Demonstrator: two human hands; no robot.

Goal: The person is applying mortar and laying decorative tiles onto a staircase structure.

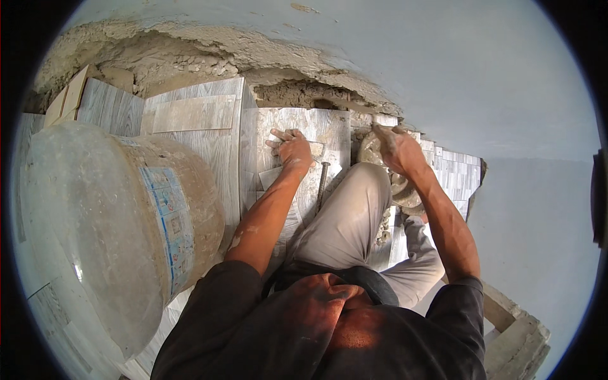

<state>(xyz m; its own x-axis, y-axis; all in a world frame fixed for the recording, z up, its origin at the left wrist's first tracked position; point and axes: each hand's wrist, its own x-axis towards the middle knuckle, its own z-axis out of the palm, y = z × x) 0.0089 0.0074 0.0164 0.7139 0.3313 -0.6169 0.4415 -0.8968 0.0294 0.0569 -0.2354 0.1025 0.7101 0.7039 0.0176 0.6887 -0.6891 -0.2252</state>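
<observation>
My left hand [294, 151] lies with fingers spread on a grey wood-patterned tile [329, 123] smeared with mortar. Beside that hand is a small pale piece [316, 149], and a metal rod-like tool handle [323, 180] lies close to my left knee. My right hand [402, 152] is closed at the foot of the wall, above a round, mortar-coated pan [369, 149]. Whatever its fingers grip is mostly hidden; a thin brownish shape [348, 104] runs between that hand and the gap in the wall.
A big cloudy plastic bucket [95, 221] with a blue label stands at left. Behind it lean wood-patterned tiles [190, 107]. Broken plaster [158, 57] runs along the wall's base. Small mosaic-patterned tiles [453, 171] are at right, and a rough block [522, 345] is lower right.
</observation>
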